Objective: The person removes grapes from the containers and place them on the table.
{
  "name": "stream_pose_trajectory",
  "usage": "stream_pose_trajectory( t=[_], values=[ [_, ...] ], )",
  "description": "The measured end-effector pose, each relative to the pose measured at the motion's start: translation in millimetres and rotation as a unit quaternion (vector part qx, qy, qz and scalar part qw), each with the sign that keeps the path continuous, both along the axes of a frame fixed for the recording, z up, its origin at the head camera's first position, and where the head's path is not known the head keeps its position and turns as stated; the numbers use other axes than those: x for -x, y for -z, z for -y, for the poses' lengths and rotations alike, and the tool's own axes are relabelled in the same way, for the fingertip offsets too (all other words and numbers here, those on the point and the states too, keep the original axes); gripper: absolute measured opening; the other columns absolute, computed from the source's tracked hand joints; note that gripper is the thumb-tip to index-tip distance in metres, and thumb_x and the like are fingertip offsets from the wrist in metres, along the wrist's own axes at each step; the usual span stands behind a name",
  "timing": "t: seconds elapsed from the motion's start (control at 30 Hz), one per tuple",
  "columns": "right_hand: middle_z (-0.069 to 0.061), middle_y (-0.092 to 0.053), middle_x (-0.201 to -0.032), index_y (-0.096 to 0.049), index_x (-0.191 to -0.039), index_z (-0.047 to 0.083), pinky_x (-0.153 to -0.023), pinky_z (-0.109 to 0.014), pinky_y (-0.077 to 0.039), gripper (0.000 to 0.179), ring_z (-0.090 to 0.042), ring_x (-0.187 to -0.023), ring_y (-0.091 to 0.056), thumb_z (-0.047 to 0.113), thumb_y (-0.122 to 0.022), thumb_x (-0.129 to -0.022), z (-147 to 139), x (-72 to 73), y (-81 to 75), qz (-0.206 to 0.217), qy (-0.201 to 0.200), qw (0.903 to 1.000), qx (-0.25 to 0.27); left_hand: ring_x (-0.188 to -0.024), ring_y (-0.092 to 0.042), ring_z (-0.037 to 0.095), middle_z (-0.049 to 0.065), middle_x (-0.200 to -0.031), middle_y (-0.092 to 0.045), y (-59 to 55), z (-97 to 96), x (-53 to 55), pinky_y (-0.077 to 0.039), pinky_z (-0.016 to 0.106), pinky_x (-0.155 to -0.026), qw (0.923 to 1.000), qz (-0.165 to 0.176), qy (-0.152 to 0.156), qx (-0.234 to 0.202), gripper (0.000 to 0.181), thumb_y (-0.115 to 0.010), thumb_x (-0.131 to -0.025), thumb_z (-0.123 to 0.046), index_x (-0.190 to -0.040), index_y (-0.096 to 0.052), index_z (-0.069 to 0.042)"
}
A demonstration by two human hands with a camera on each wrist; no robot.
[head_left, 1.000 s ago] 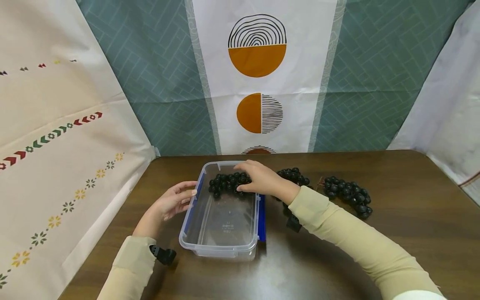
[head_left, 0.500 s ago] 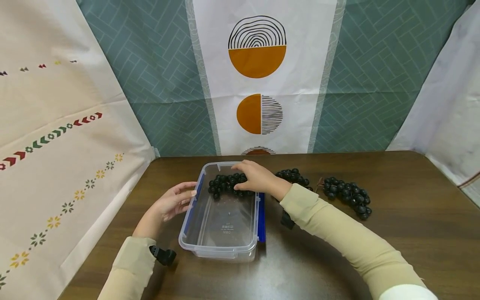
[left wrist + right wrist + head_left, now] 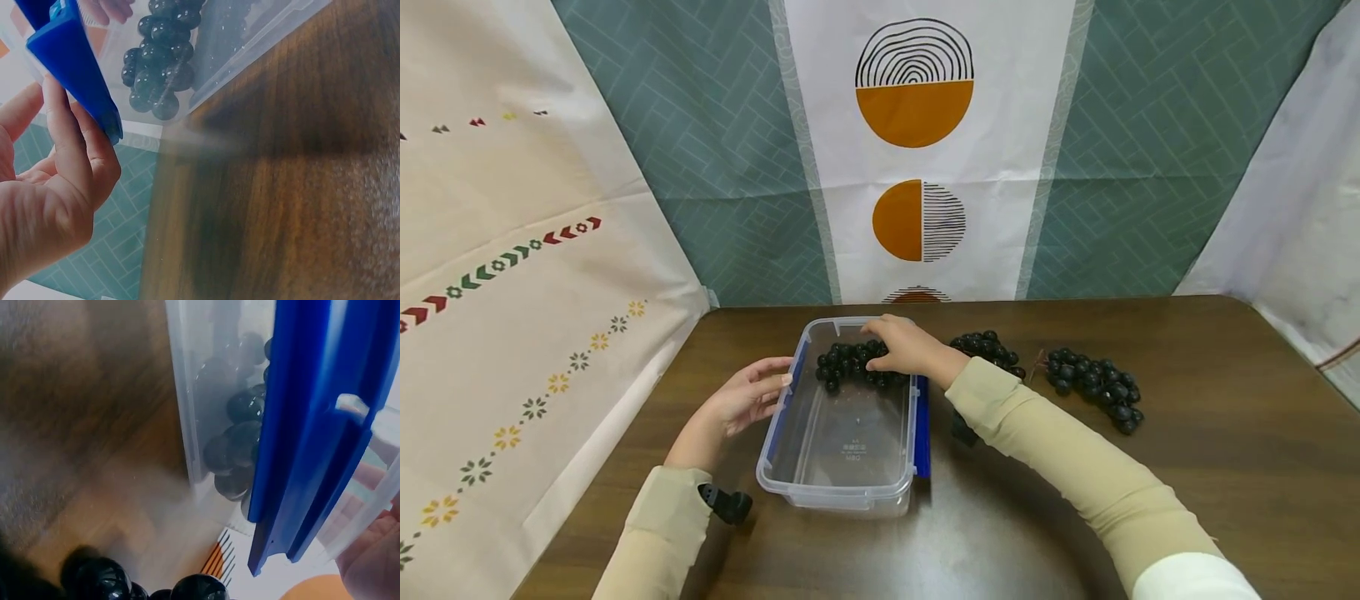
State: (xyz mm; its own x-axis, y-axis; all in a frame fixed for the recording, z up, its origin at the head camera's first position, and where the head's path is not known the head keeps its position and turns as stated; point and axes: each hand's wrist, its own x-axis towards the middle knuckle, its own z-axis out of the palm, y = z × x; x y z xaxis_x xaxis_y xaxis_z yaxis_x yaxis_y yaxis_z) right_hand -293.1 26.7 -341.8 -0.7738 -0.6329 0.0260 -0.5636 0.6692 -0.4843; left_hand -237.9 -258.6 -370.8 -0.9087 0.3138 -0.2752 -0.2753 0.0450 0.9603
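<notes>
The right hand (image 3: pixel 904 346) covers one end of the black grape bunch (image 3: pixel 842 362) inside the clear plastic container (image 3: pixel 835 492), and whether its fingertips grip the grapes cannot be told. The right sleeve (image 3: pixel 1045 433) partly hides the middle bunch (image 3: pixel 985 343). Pale lettering (image 3: pixel 853 450) on the container's floor is too small to read. The left wrist view's edge crops the left hand (image 3: pixel 69 200); in the right wrist view, a blue clip (image 3: pixel 300 425) masks some grapes.

I find the grapes (image 3: pixel 848 363) at my right hand (image 3: pixel 908 346) black. Container (image 3: pixel 850 454) at my left hand (image 3: pixel 747 400): colourless, latches (image 3: pixel 922 429) blue. My sleeves (image 3: pixel 1067 458): pale yellow. Tabletop (image 3: pixel 1037 533) beneath my grip: brown woodgrain. Wall cloth (image 3: pixel 707 142) beyond: teal herringbone; its panel (image 3: pixel 1003 125) white, circles (image 3: pixel 914 117) orange and black-lined.
</notes>
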Motion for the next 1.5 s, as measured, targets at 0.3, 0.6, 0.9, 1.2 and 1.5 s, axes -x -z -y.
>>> stream_pose_trajectory(
  t=[0.3,0.6,0.9,1.2,1.5],
  values=[
    [-0.013,-0.049,-0.137,-0.049,-0.136,0.007,-0.101,-0.043,-0.043,0.055,-0.028,-0.121,-0.050,0.025,-0.069,-0.088,8,6.6,-3.0,0.004,-0.006,0.9995,-0.031,-0.087,-0.064,0.005,-0.004,-0.103,-0.065,-1.1,1.4,-0.2,-0.055,0.023,-0.074,1.0000,0.004,-0.004,-0.002,0.042,-0.052,-0.097,-0.008,-0.136,-0.037,-0.008],
    [-0.014,-0.046,-0.139,-0.048,-0.137,0.008,-0.103,-0.043,-0.041,0.057,-0.029,-0.126,-0.047,0.025,-0.070,-0.087,13,10.7,-3.9,0.011,0.001,0.9984,-0.056,-0.086,-0.063,0.005,-0.004,-0.103,-0.064,-1.3,-0.2,-1.0,-0.055,0.022,-0.074,1.0000,0.007,-0.005,-0.005,0.043,-0.053,-0.097,-0.009,-0.137,-0.036,-0.007],
    [-0.013,-0.045,-0.141,-0.046,-0.139,0.012,-0.099,-0.042,-0.045,0.059,-0.027,-0.124,-0.049,0.028,-0.070,-0.087,23,15.4,2.1,0.021,0.015,0.9970,-0.073,-0.086,-0.063,0.005,-0.005,-0.101,-0.064,1.2,-2.2,-0.6,-0.055,0.022,-0.072,0.9999,0.008,-0.012,-0.007,0.037,-0.053,-0.097,-0.009,-0.132,-0.041,-0.011],
    [-0.009,-0.049,-0.139,-0.046,-0.140,0.013,-0.100,-0.040,-0.045,0.060,-0.025,-0.124,-0.049,0.029,-0.070,-0.087,33,15.5,1.1,0.018,0.022,0.9938,-0.107,-0.088,-0.064,0.006,-0.003,-0.105,-0.064,-1.4,-0.2,-0.8,-0.055,0.022,-0.074,0.9999,0.002,-0.009,-0.005,0.042,-0.053,-0.097,-0.010,-0.136,-0.037,-0.007],
    [-0.006,-0.051,-0.138,-0.045,-0.140,0.012,-0.100,-0.037,-0.045,0.064,-0.024,-0.124,-0.050,0.030,-0.072,-0.085,38,16.4,4.5,0.010,0.012,0.9894,-0.144,-0.090,-0.064,0.007,-0.003,-0.106,-0.065,0.5,0.9,0.6,-0.055,0.022,-0.074,1.0000,0.001,-0.009,-0.004,0.041,-0.053,-0.097,-0.010,-0.135,-0.038,-0.008]
  ],
)
